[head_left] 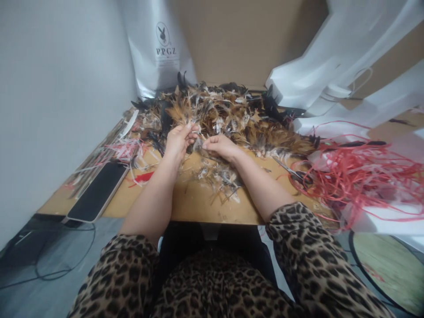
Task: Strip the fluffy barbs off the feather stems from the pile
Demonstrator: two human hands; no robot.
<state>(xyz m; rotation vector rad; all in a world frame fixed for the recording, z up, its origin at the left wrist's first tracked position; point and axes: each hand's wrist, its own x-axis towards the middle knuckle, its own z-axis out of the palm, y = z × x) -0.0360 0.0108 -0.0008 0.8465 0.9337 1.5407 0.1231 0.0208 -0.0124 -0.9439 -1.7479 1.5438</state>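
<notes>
"What did your hands have hold of?"

"My left hand (179, 140) was pinching a tuft of brown feathers (179, 111), or so it looked, thumb and finger near its base, probably to leave the plumes loose and uncrushed. My right hand (222, 146) had its fingertips drawn together beside some grey fluff; I can't tell whether they gripped any."

"And the rest of the feathers?"

"The big pile (228, 108) spread across the bench (188, 210) at twelve o'clock from my hands, close enough, I'd judge, to pick from without leaning. A little loose fluff (220, 176) lay at five o'clock, nearer my body."

"The scissors?"

"The scissors (300, 176) lay between three and four o'clock, beside the heap of red strings (371, 170), likely there to suit my right hand."

"And on the other side?"

"Pink and white strips (126, 150) at nine o'clock, and the phone (98, 192) at eight, screen dark, by the near edge, maybe to keep it out of the fluff."
</notes>
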